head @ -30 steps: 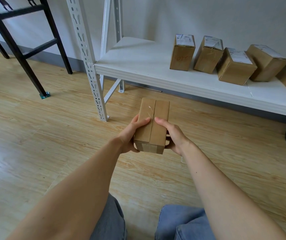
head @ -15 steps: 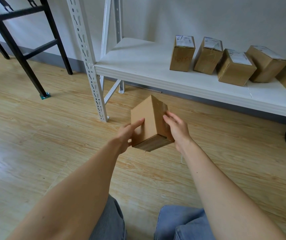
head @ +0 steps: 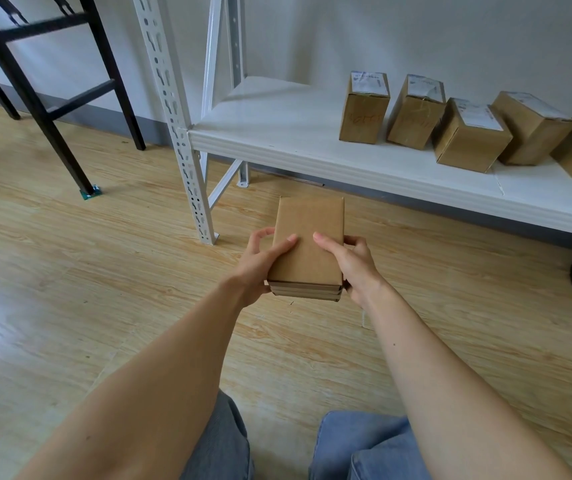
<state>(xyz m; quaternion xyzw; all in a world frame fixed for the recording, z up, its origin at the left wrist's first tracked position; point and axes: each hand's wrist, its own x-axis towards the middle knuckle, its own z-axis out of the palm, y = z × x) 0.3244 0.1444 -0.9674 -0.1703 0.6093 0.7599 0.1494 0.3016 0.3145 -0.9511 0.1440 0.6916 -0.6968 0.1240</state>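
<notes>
Hands: left hand [head: 259, 268] and right hand [head: 354, 265] both grip the small brown cardboard box [head: 308, 220], thumbs on top.
Box: up in the air, lying flat, over the wooden floor [head: 104, 271].
Shelf: low white metal shelf [head: 288, 133] holds a row of brown labelled boxes [head: 364, 112].
</notes>
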